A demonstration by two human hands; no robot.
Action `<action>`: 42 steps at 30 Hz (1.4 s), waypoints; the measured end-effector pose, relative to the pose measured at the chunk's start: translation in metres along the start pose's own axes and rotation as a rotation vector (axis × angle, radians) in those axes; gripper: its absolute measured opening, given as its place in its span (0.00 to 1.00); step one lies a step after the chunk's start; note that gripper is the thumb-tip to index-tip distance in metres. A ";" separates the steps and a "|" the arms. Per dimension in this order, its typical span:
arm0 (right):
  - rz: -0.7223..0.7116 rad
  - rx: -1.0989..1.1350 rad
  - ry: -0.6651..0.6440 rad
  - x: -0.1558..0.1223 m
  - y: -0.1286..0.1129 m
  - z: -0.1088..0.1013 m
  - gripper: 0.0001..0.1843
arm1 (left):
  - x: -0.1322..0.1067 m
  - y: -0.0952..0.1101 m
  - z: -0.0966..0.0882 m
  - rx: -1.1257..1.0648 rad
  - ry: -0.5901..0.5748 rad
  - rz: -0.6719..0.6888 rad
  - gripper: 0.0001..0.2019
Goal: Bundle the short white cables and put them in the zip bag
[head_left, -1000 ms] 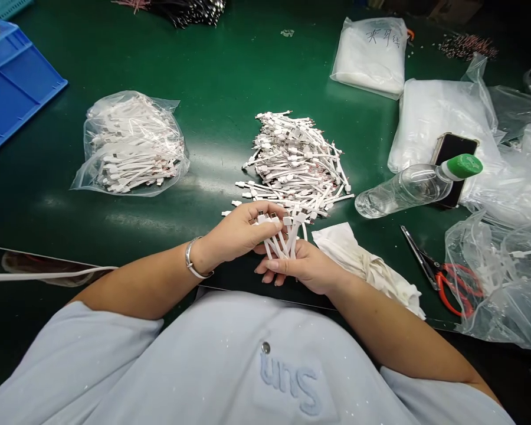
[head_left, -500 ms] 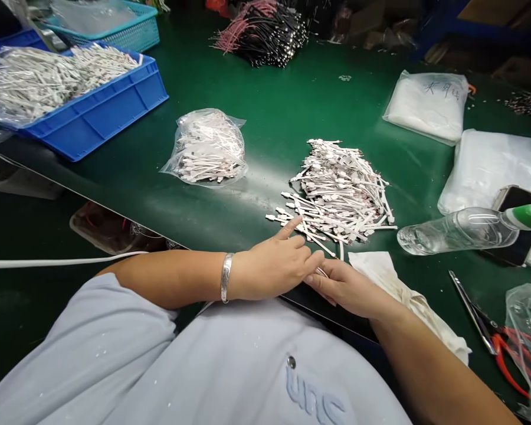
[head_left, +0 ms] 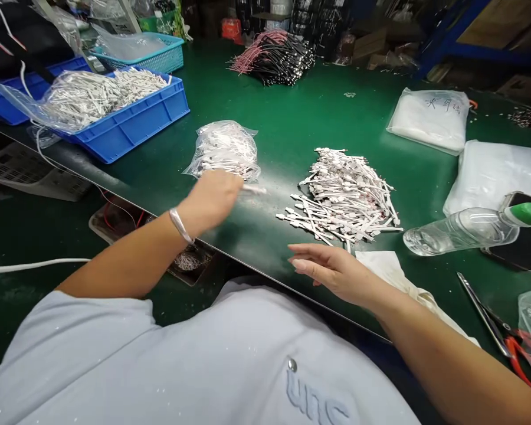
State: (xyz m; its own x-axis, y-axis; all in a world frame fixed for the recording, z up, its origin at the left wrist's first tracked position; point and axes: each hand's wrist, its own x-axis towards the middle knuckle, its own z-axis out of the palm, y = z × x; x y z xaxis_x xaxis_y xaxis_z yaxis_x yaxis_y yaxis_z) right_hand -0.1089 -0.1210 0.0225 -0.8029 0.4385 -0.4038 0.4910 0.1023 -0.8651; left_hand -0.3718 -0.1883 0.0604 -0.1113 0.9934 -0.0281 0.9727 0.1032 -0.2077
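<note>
My left hand (head_left: 212,198), a silver bracelet on its wrist, is closed round a bunch of short white cable pieces (head_left: 253,189) whose tips stick out to the right. It is just in front of a clear plastic bag of the same white pieces (head_left: 225,150). My right hand (head_left: 331,270) hovers open, fingers stretched out, holding nothing, at the table's near edge. Just beyond it lies a loose pile of white cable pieces (head_left: 347,192) on the green table (head_left: 292,124).
A blue crate (head_left: 128,121) with bagged white pieces stands at the far left, a teal basket (head_left: 154,56) behind it. Black and pink cables (head_left: 274,59) lie at the back. Right: white bags (head_left: 431,118), a plastic bottle (head_left: 464,230), a phone (head_left: 528,245), red scissors (head_left: 504,339), a white cloth (head_left: 398,283).
My left hand has moved left from beside the right hand to the clear bag, carrying the bunch of white pieces. My right hand has let go and opened. The camera has tilted up.
</note>
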 end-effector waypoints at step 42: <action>-0.224 -0.048 0.436 -0.036 0.069 0.016 0.13 | 0.098 0.078 0.004 -0.172 -0.284 0.485 0.21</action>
State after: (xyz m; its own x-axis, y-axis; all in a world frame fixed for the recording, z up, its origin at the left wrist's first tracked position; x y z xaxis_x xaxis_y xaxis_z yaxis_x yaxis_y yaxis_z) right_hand -0.0514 -0.1439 -0.0278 -0.6790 0.7331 -0.0386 0.3458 0.2730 -0.8977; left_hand -0.3078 -0.0830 0.0372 0.3278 0.8791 -0.3461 0.9425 -0.3297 0.0555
